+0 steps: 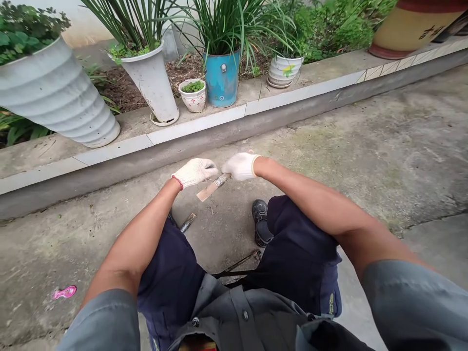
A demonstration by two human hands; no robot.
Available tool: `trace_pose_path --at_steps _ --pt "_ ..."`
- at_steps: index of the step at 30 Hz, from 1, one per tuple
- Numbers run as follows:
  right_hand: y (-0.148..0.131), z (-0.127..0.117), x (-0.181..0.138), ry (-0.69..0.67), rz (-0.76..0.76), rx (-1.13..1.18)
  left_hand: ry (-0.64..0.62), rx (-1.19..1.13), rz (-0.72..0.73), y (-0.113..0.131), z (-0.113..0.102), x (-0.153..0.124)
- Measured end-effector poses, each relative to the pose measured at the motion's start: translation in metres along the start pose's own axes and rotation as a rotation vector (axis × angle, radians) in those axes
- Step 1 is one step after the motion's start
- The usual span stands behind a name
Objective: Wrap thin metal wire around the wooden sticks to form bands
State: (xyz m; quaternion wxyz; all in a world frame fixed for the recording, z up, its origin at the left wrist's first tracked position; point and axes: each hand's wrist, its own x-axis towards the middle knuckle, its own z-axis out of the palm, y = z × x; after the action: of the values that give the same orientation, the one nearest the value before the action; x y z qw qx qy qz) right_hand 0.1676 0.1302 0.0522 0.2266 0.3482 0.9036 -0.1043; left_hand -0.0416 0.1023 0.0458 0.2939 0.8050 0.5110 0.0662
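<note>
Both my hands wear white knit gloves and are held out in front of my knees above the concrete ground. My right hand (241, 165) is closed around the grip end of a flat metal file (214, 186), whose blade slants down to the left. My left hand (195, 171) is curled right beside the file's upper end, its fingertips touching or almost touching it. What the left fingers hold, if anything, is hidden. I am crouched or seated, with dark blue trousers and a black shoe (261, 222) below my hands.
A metal tool (187, 222) lies on the ground by my left knee, and a dark bar (241, 262) lies between my legs. A raised kerb (197, 127) carries white pots (58, 95), a blue pot (221, 78) and plants. A pink object (65, 292) lies at lower left.
</note>
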Motion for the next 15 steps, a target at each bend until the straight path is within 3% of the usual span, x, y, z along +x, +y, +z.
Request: trace_pose_path --at_steps 4,8,13,15 --pt "0.012 -0.002 -0.011 0.118 -0.029 0.284 -0.009 -0.286 0.015 -0.007 0.002 0.001" --pt "0.018 -0.006 -0.014 0.233 0.059 0.49 -0.066 -0.583 0.0 -0.006 0.01 0.006" --pt "0.022 -0.009 -0.005 0.413 0.311 0.402 -0.097 -0.483 -0.027 -0.001 0.019 0.007" --pt "0.025 -0.011 0.0 0.387 0.412 0.301 -0.137 -0.422 -0.042 0.001 0.02 0.006"
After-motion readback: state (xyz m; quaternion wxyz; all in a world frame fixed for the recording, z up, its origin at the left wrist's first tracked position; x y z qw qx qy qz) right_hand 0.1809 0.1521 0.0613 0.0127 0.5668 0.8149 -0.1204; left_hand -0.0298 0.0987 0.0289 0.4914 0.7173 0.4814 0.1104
